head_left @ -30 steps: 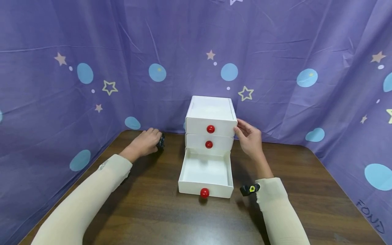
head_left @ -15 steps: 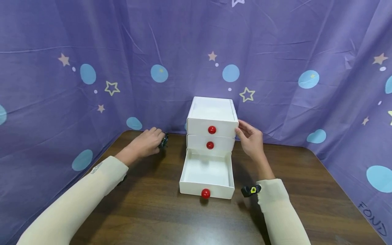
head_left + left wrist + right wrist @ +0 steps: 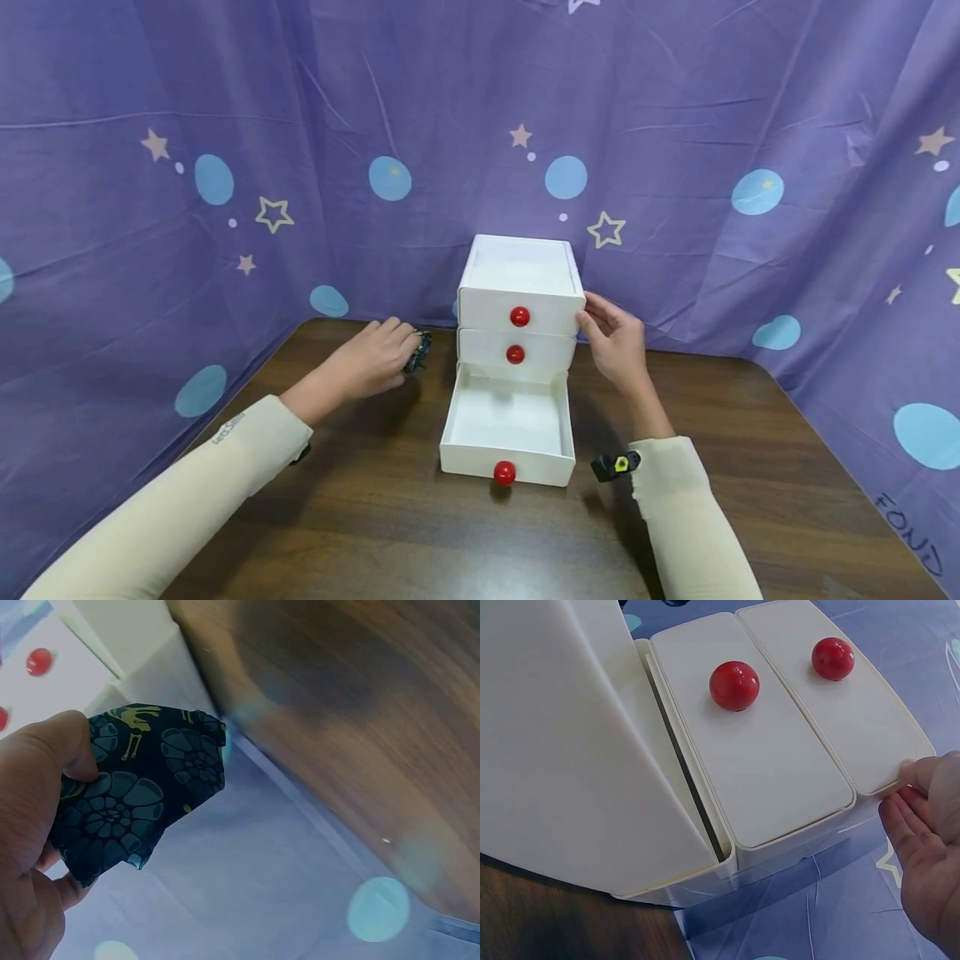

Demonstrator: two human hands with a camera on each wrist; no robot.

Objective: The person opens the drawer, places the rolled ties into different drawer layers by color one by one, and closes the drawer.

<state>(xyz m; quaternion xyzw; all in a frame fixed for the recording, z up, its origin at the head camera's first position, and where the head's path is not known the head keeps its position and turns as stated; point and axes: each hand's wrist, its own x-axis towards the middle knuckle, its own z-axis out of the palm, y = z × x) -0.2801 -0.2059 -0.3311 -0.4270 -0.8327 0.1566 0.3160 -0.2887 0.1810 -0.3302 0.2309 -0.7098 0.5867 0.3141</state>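
My left hand point(image 3: 377, 358) pinches a dark piece with a flower print and yellow figures point(image 3: 142, 780); whether it is cloth or a wrapper I cannot tell. It is held up to the left of a white mini drawer unit point(image 3: 521, 265), apart from it. The bottom drawer point(image 3: 506, 417) is pulled out, and nothing lies inside. The top drawer point(image 3: 483, 310) and middle drawer point(image 3: 480, 348) are closed, with red round knobs. At the unit's upper right front corner my right hand point(image 3: 617, 346) grips, thumb on the front and fingers along the side.
The unit stands on a brown wooden table point(image 3: 375, 508) near its back edge. Behind and at both sides hangs a purple curtain point(image 3: 442, 83) with stars and blue dots. A black wrist camera point(image 3: 613, 465) sits by the right sleeve.
My left hand has moved right with the dark printed piece, closer to the drawer unit, and more of the piece shows. The right hand and the drawers have stayed in place.
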